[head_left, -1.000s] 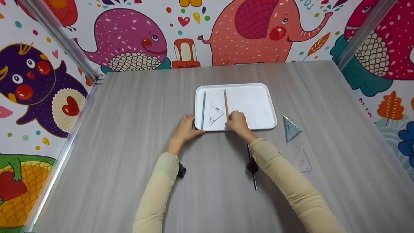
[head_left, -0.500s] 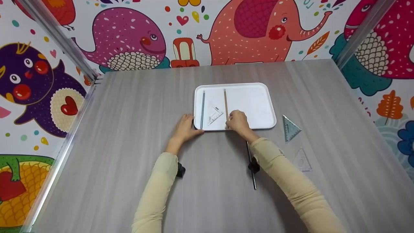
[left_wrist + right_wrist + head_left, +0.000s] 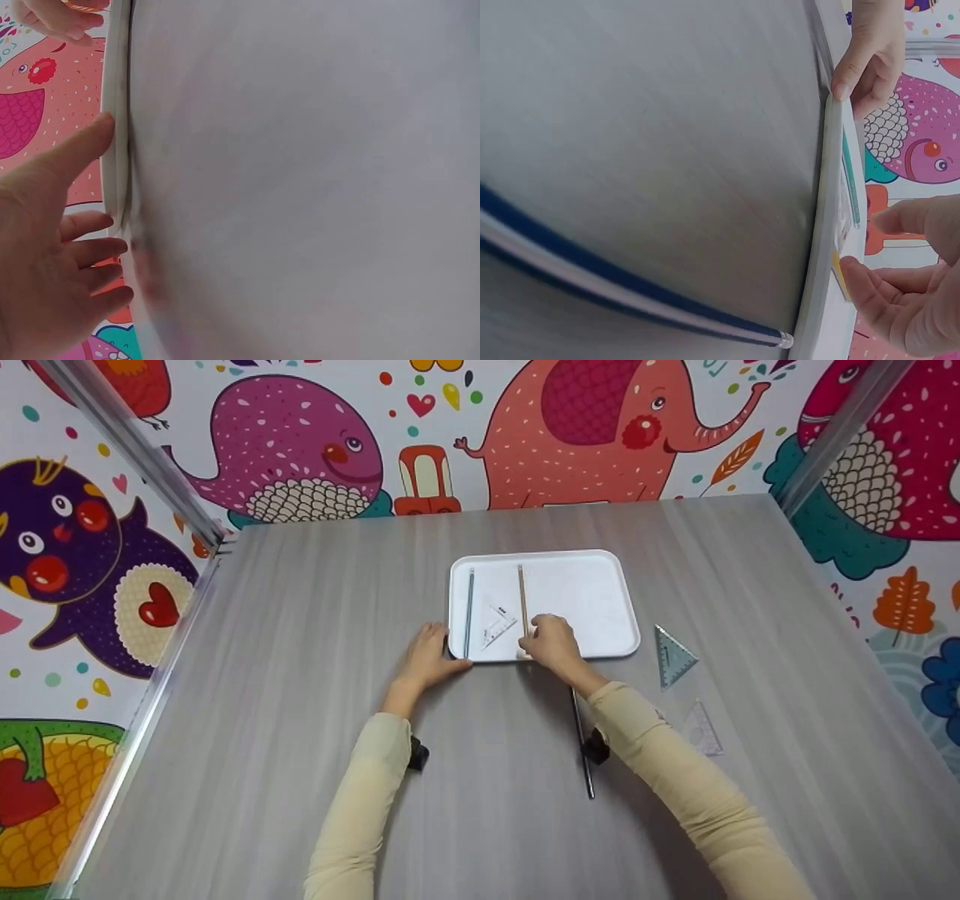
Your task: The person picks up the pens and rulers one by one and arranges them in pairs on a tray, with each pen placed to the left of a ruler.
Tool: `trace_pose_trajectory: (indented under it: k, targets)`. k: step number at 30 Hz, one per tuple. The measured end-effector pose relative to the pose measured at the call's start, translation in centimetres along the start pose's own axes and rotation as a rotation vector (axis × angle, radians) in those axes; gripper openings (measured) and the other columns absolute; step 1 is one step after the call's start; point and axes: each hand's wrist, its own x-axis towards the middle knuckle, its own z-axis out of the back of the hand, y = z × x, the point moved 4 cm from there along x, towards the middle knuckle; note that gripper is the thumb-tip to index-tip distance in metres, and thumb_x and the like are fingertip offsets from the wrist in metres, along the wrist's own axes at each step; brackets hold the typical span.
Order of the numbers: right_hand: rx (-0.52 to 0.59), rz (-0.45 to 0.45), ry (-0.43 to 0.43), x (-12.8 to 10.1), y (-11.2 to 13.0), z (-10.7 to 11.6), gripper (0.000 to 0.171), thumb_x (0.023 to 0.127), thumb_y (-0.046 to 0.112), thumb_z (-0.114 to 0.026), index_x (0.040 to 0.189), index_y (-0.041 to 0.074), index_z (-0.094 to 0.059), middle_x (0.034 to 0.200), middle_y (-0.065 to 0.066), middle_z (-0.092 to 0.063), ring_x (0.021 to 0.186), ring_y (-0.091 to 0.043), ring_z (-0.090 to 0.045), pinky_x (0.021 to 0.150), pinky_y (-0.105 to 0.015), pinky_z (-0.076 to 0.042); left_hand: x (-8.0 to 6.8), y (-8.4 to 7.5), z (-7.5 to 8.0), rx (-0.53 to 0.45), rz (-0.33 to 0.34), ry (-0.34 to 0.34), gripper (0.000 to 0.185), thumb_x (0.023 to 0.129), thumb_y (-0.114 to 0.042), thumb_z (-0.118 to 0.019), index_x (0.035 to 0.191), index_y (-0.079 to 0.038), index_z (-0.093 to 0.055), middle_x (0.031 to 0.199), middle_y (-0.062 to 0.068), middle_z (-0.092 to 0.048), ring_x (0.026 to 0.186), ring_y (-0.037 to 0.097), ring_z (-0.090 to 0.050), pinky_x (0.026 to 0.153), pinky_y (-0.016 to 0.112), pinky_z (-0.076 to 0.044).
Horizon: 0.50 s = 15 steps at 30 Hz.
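Note:
On a white tray (image 3: 581, 600) lies a yellow-brown pencil (image 3: 522, 592). My right hand (image 3: 553, 643) is over its near end, and in the right wrist view the thumb and fingers stand apart with nothing between them. Left of the pencil are a small clear set square (image 3: 499, 627) and a blue-green pencil (image 3: 469, 611). My left hand (image 3: 427, 656) touches the tray's near left corner, the thumb along the front rim and the fingers, fairly straight, by the left side. The left wrist view shows that thumb (image 3: 86, 146) against the rim.
A grey-green set square (image 3: 675, 658) and a clear set square (image 3: 703, 729) lie on the table right of the tray. A dark, light-striped pencil (image 3: 581, 757) lies below my right wrist. Patterned walls stand behind and at the sides.
My right thumb and fingers have parted from the pencil, which stays in the tray. The left hand holds its place at the corner, and the view has shifted slightly.

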Motion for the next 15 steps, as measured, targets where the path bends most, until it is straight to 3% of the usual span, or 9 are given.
trace_pose_trajectory:
  k: [3, 9, 15]
  targets:
    - [-0.019, 0.008, 0.001, -0.2, 0.2, 0.2, 0.035, 0.073, 0.007, -0.060, 0.101, -0.015, -0.060, 0.076, -0.019, -0.062, 0.069, -0.027, -0.057, 0.068, -0.040, -0.050, -0.1, 0.1, 0.0, 0.000, 0.015, 0.007, 0.072, 0.073, -0.035, -0.074, 0.126, 0.005, -0.046, 0.131, 0.021, -0.046, 0.125, 0.032, -0.036, 0.107, 0.039, -0.026]
    - [-0.057, 0.000, 0.028, -0.4, 0.2, 0.7, 0.042, 0.074, 0.007, -0.063, 0.109, -0.016, -0.057, 0.090, -0.024, -0.063, 0.081, -0.031, -0.061, 0.069, -0.040, -0.052, -0.2, 0.2, 0.0, 0.000, 0.064, 0.025, 0.073, 0.074, -0.036, -0.072, 0.128, 0.004, -0.045, 0.134, 0.021, -0.043, 0.128, 0.031, -0.033, 0.108, 0.038, -0.025]
    - [-0.095, 0.068, -0.055, -1.0, 0.0, 1.2, 0.045, 0.074, 0.006, -0.066, 0.113, -0.013, -0.055, 0.096, -0.024, -0.062, 0.086, -0.033, -0.061, 0.072, -0.040, -0.052, -0.1, 0.1, 0.0, 0.015, 0.039, 0.014, 0.071, 0.074, -0.035, -0.073, 0.126, 0.005, -0.047, 0.132, 0.021, -0.045, 0.126, 0.032, -0.035, 0.107, 0.038, -0.025]
